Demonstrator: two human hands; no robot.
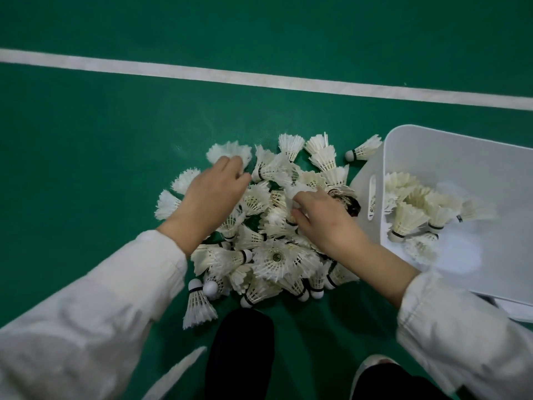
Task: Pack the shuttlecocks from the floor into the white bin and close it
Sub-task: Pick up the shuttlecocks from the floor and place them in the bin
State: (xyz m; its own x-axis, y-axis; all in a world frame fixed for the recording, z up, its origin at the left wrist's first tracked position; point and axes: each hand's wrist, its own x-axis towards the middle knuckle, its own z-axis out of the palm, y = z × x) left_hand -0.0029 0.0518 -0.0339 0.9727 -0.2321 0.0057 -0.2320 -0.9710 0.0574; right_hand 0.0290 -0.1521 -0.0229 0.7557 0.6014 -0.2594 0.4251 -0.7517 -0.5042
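Your left hand [212, 192] reaches over the shuttlecocks [268, 226] on the floor [86, 140], fingers' state unclear; your right hand [323, 217] pinches one, near the white bin [461, 157] for short transfers.

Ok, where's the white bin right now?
In the head view, the white bin sits on the floor at the right, beside the shuttlecock pile, near the right hand.

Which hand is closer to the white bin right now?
Right. The right hand is in the shuttlecock pile just beside the white bin; the left hand is on the pile's far side.
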